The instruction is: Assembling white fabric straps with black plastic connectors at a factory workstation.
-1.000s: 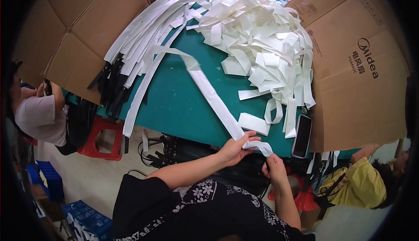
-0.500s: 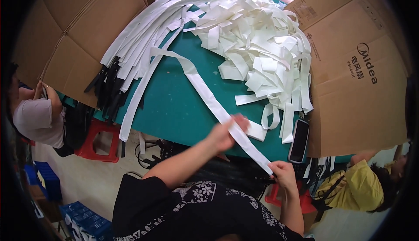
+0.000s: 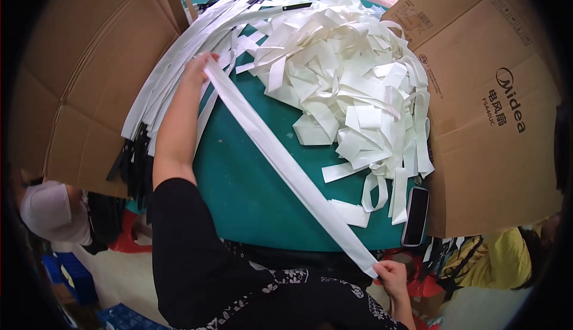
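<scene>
A long white fabric strip stretches slantwise over the green table, from far left to near right. At its far end my left hand is closed on it, arm reaching out beside a bundle of white strips with black ends. By the table's near edge my right hand pinches the other end between thumb and fingers. To the right of the strip rises a big loose heap of white strips. A short folded white piece lies close to the held strip's near half.
Cardboard sheets stand along the right side, and another cardboard wall on the left. A phone lies at the table's right near edge. One person in yellow sits at right, another in a pale top at left.
My left hand has moved from the strip's middle out to its far end, and the strip now runs straighter. My right hand still holds the near end. The view has shifted slightly.
</scene>
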The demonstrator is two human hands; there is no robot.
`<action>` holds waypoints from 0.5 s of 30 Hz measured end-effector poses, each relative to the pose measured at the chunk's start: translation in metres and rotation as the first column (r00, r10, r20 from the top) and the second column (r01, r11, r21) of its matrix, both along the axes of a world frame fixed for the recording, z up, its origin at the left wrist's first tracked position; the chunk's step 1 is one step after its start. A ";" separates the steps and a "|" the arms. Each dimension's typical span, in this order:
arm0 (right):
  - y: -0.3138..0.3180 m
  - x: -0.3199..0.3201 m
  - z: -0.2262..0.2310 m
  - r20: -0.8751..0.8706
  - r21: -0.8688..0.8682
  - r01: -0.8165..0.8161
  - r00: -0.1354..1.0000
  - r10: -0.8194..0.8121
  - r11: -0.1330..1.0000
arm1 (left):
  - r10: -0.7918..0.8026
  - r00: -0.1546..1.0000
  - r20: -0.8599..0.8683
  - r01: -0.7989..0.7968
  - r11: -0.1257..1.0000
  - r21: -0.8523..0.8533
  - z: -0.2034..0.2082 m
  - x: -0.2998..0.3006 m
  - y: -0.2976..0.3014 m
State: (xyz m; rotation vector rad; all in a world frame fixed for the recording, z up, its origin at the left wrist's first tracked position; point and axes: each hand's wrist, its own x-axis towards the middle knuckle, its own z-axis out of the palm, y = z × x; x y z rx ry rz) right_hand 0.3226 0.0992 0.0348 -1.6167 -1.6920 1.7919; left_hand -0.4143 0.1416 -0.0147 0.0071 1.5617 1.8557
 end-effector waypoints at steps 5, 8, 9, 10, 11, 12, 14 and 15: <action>0.000 -0.069 -0.018 0.003 0.125 0.038 0.999 -0.038 0.991 | 0.213 0.494 -0.843 -0.722 0.641 -0.261 0.026 -0.069 -0.004; -0.007 -0.109 -0.013 -0.067 0.122 -0.036 0.997 0.044 0.992 | 0.169 0.543 -0.823 -0.444 0.889 -0.110 0.082 -0.007 -0.043; -0.005 -0.113 -0.019 -0.071 0.142 -0.045 0.996 0.055 0.989 | 0.017 0.713 -0.701 -0.134 0.985 -0.112 0.091 0.043 -0.042; -0.002 -0.115 -0.026 -0.073 0.161 -0.056 0.995 0.068 0.985 | -0.180 0.808 -0.561 0.182 0.982 -0.053 0.095 0.102 -0.051; 0.001 -0.117 -0.030 -0.061 0.178 -0.068 0.995 0.080 0.982 | -0.539 0.713 -0.449 0.489 0.841 -0.232 0.107 0.164 -0.070; 0.005 -0.119 -0.033 -0.042 0.196 -0.076 0.995 0.085 0.978 | -0.715 0.590 -0.376 0.631 0.698 -0.338 0.105 0.218 -0.088; 0.008 -0.123 -0.031 -0.087 0.157 -0.069 0.993 0.083 0.985 | -0.847 0.518 -0.119 0.779 0.524 -0.343 0.085 0.309 -0.118; 0.006 -0.125 -0.029 -0.109 0.152 -0.089 0.988 0.106 0.984 | -0.867 0.497 0.019 0.830 0.469 -0.303 0.074 0.349 -0.133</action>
